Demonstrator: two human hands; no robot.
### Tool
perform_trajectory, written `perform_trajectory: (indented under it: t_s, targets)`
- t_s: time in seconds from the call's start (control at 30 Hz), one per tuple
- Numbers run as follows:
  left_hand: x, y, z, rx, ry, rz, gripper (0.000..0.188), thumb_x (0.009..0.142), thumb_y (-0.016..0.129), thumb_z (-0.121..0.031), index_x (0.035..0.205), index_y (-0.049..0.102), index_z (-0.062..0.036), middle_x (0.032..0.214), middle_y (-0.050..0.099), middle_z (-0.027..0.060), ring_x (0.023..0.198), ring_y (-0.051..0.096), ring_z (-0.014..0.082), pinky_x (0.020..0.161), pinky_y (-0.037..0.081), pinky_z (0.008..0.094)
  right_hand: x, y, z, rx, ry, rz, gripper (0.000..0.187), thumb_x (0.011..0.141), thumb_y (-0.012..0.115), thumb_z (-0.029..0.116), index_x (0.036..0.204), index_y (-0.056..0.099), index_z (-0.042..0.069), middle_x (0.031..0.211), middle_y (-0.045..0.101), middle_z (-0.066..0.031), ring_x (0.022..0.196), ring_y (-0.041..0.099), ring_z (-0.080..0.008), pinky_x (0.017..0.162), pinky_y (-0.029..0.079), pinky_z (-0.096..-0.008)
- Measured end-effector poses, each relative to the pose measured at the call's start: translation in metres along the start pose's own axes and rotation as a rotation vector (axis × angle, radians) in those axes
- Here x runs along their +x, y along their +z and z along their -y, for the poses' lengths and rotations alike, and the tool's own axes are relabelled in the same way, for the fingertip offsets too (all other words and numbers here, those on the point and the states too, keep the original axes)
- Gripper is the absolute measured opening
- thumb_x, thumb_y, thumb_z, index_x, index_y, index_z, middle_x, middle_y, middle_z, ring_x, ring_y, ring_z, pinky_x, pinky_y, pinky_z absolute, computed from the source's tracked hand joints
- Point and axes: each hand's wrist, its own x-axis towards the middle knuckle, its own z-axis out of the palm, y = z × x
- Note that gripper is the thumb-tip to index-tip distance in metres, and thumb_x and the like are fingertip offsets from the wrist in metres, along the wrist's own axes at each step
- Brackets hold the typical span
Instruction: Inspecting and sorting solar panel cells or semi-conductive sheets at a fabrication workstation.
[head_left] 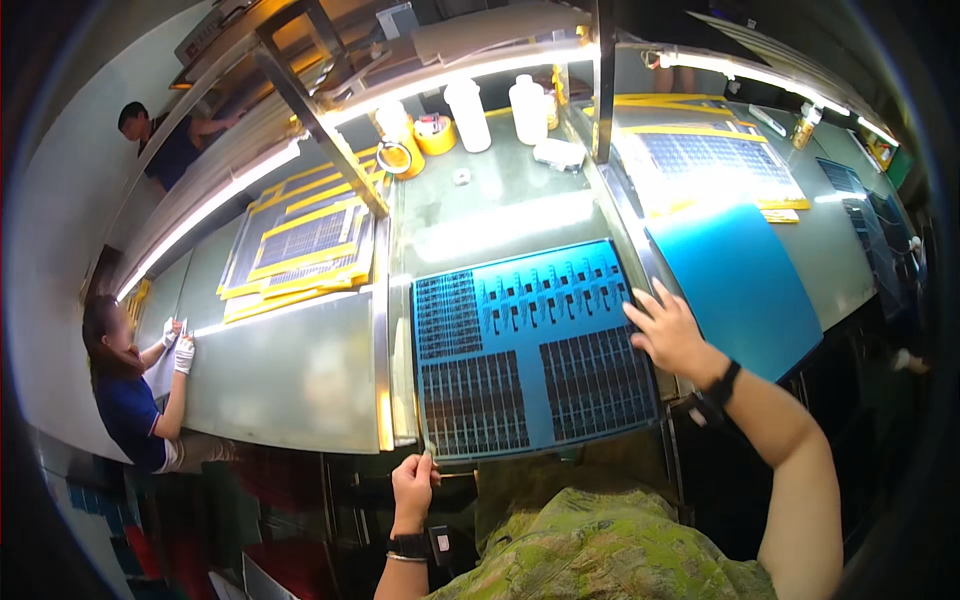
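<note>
In front of me on the glass-topped table lies a flat blue panel (535, 385) with black blocks of fine patterning. Its near edge reaches the table's front edge. My left hand (411, 492) is closed in a pinch at the panel's near left corner. Fingers spread, my right hand (672, 335) rests its fingertips on the panel's right edge. To the right of that hand is a plain blue sheet (735, 280), partly under a bright glare.
Yellow-edged films lie stacked on the left (310, 245) and right (715, 165). White bottles (467, 115) and tape rolls (400, 157) stand at the back. Metal posts (604, 80) rise between stations. A gloved co-worker (130, 385) is at far left; another person (180, 145) is behind.
</note>
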Motion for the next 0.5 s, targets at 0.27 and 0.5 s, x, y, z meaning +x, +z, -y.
perform_trajectory:
  t_s: [0.27, 0.5]
  targets:
    - [0.007, -0.01, -0.054, 0.932, 0.508, -0.197, 0.043, 0.066, 0.08, -0.028, 0.095, 0.06, -0.0027, 0.108, 0.06, 0.0149, 0.099, 0.056, 0.03, 0.078, 0.045, 0.0384, 0.113, 0.037, -0.047, -0.074, 0.221, 0.302, 0.068, 0.086, 0.054, 0.049, 0.139, 0.038, 0.01, 0.147, 0.032, -0.0048, 0.136, 0.025, -0.034, 0.103, 0.031, -0.048]
    - [0.127, 0.016, -0.104, 1.167, 0.799, 0.308, 0.088, 0.071, 0.067, -0.057, 0.137, 0.04, -0.0052, 0.147, 0.033, 0.0081, 0.139, 0.017, 0.0355, 0.106, 0.018, 0.061, 0.111, 0.034, -0.058, -0.106, 0.138, 0.292, 0.07, 0.085, 0.052, 0.053, 0.139, 0.037, 0.01, 0.148, 0.031, -0.0046, 0.138, 0.021, -0.0347, 0.106, 0.026, -0.0539]
